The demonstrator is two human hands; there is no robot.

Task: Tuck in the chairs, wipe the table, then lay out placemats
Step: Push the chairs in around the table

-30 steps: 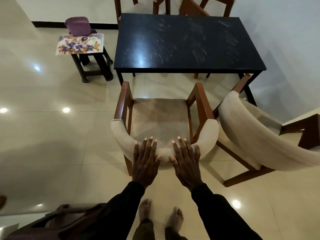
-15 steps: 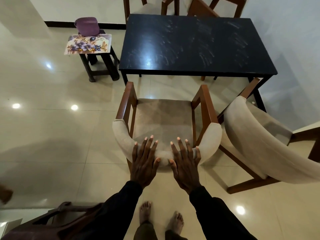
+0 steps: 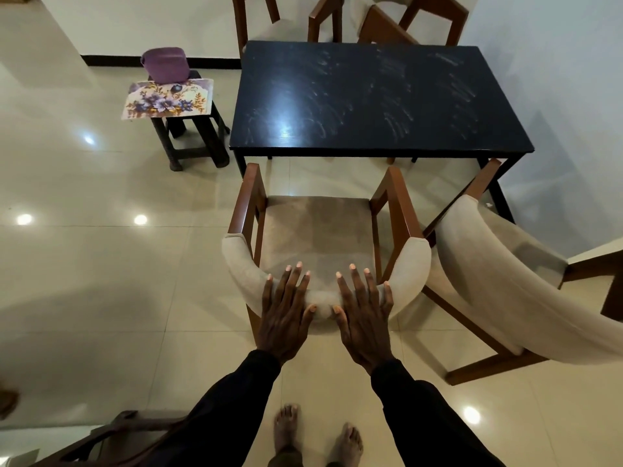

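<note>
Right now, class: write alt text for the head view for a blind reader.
The left hand and right hand rest flat on the padded back of a chair facing a smeared black table. A second chair stands askew on the right.

Small dark stool (image 3: 167, 146) stands on the far left, near the black skirting (image 3: 111, 60) along the back wall (image 3: 151, 21). Floor (image 3: 101, 281) is glossy cream tile with thin grout lines. Ceiling-light glare spots on it: two on the left (image 3: 140, 219), one by the stool, one at lower right (image 3: 472, 415). Pale wall (image 3: 556, 79) on the right. Person's bare feet (image 3: 286, 429) flat on the tile. Brown object (image 3: 6, 401) clipped at the left edge, can't identify it.
</note>
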